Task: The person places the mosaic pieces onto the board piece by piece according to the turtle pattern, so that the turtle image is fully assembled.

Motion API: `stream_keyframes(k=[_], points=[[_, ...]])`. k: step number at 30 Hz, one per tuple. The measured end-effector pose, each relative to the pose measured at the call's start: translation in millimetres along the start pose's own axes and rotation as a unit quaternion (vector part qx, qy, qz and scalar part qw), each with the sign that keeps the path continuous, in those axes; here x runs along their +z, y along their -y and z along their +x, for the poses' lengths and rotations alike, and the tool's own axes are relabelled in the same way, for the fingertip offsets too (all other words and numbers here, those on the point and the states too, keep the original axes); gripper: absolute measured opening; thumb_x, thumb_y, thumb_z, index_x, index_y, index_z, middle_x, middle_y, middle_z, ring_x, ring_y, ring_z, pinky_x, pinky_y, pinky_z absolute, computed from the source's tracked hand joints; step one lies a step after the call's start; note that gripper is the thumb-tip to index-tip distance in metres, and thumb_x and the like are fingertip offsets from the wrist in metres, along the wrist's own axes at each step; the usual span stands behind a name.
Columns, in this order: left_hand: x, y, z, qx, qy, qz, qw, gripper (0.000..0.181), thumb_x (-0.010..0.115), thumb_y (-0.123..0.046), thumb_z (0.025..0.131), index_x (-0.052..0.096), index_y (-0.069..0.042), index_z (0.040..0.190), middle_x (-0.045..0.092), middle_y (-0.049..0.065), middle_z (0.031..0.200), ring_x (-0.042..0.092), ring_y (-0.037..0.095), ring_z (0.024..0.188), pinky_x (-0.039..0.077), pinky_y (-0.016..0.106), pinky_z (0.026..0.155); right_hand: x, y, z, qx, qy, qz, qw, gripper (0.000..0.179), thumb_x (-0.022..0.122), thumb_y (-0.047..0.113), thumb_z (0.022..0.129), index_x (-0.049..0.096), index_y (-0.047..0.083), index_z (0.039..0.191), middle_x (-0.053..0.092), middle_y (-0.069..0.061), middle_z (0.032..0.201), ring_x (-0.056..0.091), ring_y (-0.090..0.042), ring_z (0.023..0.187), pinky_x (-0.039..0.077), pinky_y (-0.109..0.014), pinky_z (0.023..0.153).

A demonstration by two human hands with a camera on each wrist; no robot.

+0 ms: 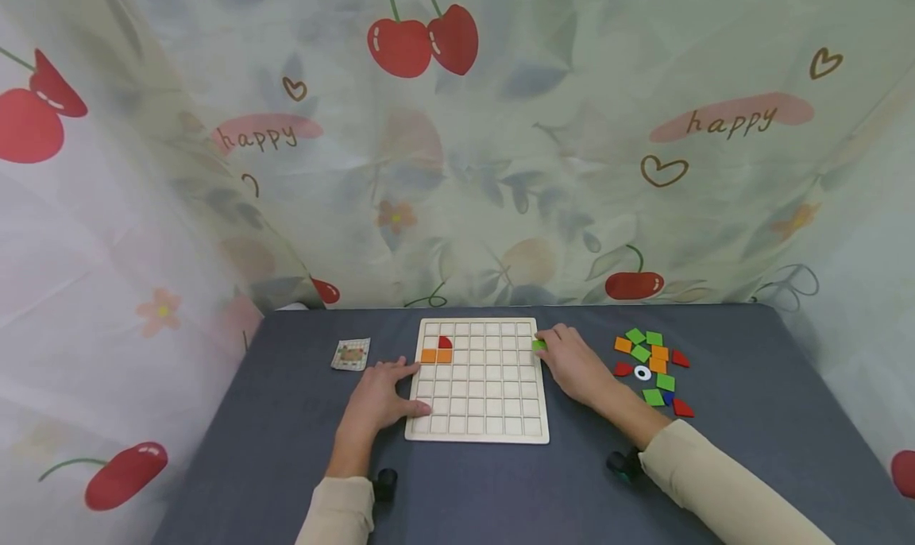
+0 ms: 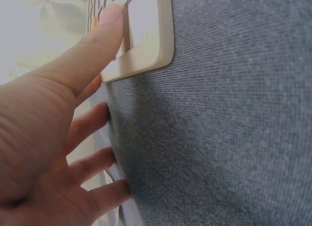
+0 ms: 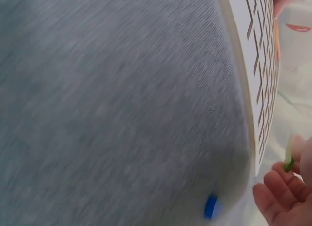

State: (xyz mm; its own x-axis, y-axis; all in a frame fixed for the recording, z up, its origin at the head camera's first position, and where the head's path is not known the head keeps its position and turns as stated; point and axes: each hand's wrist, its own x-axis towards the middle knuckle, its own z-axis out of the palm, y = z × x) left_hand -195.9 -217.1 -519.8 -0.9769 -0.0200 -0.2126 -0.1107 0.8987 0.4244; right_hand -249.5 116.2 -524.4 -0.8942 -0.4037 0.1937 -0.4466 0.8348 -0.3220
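The grid board (image 1: 493,388) is being steadied by the spread-fingered left hand (image 1: 375,394), presumably against sliding — while a green tile (image 1: 539,345) is being pinched by the right hand (image 1: 569,361) at the opposite edge, loose tiles (image 1: 658,365) being kept handy right of its fingers.

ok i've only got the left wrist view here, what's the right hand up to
Observer: The right hand pinches a green piece by the right edge of the board.
Operator: cool, how many pieces sit on the grid
Observer: Three, by the head view: two orange squares side by side, and a red quarter-round piece in the cell just above the right one.
Operator: and where's the rest of them
Observer: The head view shows the loose pieces scattered to the right of the board, past the right hand.
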Motion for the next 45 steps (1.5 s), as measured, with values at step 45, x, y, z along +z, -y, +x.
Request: stream_keyframes(k=[45], points=[[-0.9,0.6,1.6,0.005,0.007,0.005,0.9999,0.085,0.091,-0.049,0.071,0.058,-0.026,0.146,0.046,0.010,0.160,0.032,0.044,0.153,0.033,0.064,0.120,69.0,113.6,44.4,-0.078,-0.032,0.059,0.9947,0.019,0.079,0.033,0.089,0.076,0.016,0.098,0.064,0.002,0.091,0.060,-0.015,0.081,0.055,-0.031,0.069]])
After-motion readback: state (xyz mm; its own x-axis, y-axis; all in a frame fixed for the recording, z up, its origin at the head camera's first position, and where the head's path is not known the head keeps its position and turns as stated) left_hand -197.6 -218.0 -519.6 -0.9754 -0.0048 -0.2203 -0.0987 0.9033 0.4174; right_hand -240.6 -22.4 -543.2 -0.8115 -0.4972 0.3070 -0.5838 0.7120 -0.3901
